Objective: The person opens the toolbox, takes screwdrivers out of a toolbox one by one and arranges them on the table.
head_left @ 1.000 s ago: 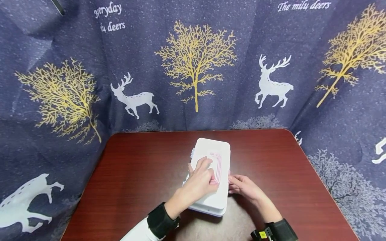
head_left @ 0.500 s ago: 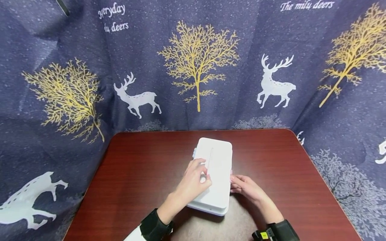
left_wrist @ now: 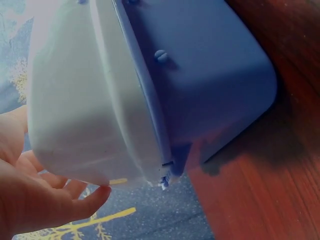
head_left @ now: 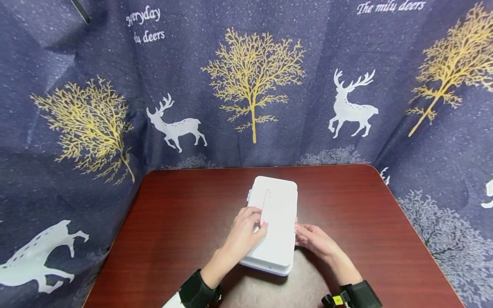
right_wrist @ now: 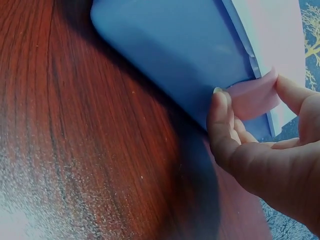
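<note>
A storage case with a white lid (head_left: 279, 231) and a blue body (right_wrist: 160, 50) lies on the table. On the lid a slim carrying handle (head_left: 265, 201) shows almost edge-on. My left hand (head_left: 243, 229) reaches over the lid from its left side, with thumb and finger pinching the near end of that handle. In the left wrist view the lid hides the fingertips' contact. On the case's right side my right hand (head_left: 316, 239) pinches a pink latch (right_wrist: 255, 95) between thumb and index finger, the other fingers curled below it.
The case stands near the middle of a reddish-brown wooden table (head_left: 185, 205). Behind it hangs a dark blue curtain (head_left: 269, 154) with deer and trees printed on it. Bluish hinge parts (head_left: 249, 195) stick out on the case's left side.
My left hand has shifted left across the lid, and the handle has swung from lying toward the right to nearly edge-on. My right hand stays at the latch.
</note>
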`<action>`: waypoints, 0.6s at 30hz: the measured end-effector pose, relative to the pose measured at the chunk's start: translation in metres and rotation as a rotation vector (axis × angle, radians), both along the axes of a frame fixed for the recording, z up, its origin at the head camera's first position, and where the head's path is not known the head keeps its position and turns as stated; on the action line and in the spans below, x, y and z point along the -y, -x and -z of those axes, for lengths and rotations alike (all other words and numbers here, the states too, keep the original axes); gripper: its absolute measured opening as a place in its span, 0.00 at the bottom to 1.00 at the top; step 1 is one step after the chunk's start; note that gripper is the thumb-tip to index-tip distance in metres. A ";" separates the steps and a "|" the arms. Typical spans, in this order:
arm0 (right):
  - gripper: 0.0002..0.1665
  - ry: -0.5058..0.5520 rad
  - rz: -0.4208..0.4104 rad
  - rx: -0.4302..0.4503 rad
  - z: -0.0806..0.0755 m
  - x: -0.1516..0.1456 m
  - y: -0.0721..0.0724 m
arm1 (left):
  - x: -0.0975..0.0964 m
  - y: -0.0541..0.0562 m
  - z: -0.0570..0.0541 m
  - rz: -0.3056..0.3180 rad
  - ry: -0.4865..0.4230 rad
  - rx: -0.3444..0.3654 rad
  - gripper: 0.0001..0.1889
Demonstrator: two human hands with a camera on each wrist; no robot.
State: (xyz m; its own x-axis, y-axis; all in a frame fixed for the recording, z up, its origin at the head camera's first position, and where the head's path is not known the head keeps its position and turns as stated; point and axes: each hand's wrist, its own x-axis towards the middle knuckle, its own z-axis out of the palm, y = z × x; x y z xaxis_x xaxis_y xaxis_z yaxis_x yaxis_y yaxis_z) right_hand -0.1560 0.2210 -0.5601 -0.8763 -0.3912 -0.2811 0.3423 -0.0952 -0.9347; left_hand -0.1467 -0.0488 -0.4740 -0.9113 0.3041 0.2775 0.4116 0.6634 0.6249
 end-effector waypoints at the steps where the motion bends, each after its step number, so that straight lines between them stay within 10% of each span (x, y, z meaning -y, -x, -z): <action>1: 0.29 -0.008 0.013 0.003 0.000 0.000 -0.001 | 0.000 0.000 0.000 -0.001 0.001 0.006 0.10; 10: 0.36 -0.242 0.155 -0.052 -0.016 0.006 -0.003 | 0.002 0.001 -0.003 -0.017 -0.040 0.026 0.08; 18: 0.30 -0.241 0.166 -0.084 -0.016 -0.008 -0.013 | 0.003 0.000 0.002 -0.012 -0.091 0.022 0.10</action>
